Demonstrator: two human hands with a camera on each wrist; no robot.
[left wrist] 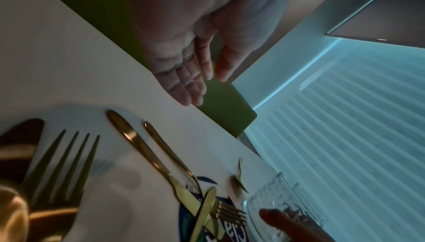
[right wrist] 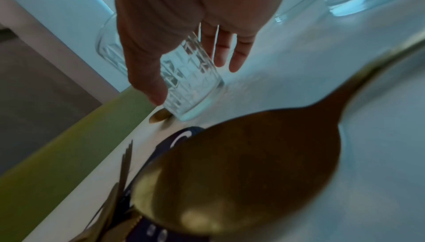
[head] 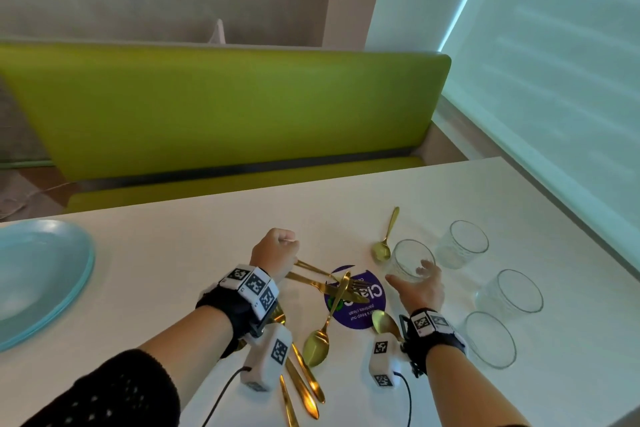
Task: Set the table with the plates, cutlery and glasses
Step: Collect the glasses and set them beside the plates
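— Plates [head: 41, 274] first: we see the pale blue stack at the far left of the white table [head: 207, 229], well apart from everything else.

— Agreed. Moving right, our left hand [head: 275, 253] hovers above the table. From the head view it looks like a fist, but the left wrist camera shows the fingers [left wrist: 184, 84] only loosely bent, with nothing in them.

— So we hold nothing there. Below it lie a gold knife [head: 322, 286] and a gold fork [head: 332, 276], side by side, their handles pointing toward that hand and their working ends on the purple round sticker [head: 363, 305].

— A gold spoon [head: 325, 329] crosses over both, bowl toward us. Nearer our left wrist we see more gold cutlery [head: 304, 381], partly hidden under the wrist camera.

— Another gold spoon [head: 382, 321] sits just beside our right wrist; its bowl fills the right wrist view. A small gold teaspoon [head: 384, 239] lies farther back, its bowl just beside the nearest glass.

— That glass [head: 410, 260] stands upright on the table. Our right hand [head: 420, 288] spreads round it, thumb on one side and fingers on the other. The thumb [right wrist: 147, 74] seems to touch the wall; we cannot tell whether the fingers press it.

— To the right, three more glasses [head: 509, 291] stand upright, apart from each other, near the window blind [head: 554, 80]. Behind the table runs the green bench [head: 225, 107].
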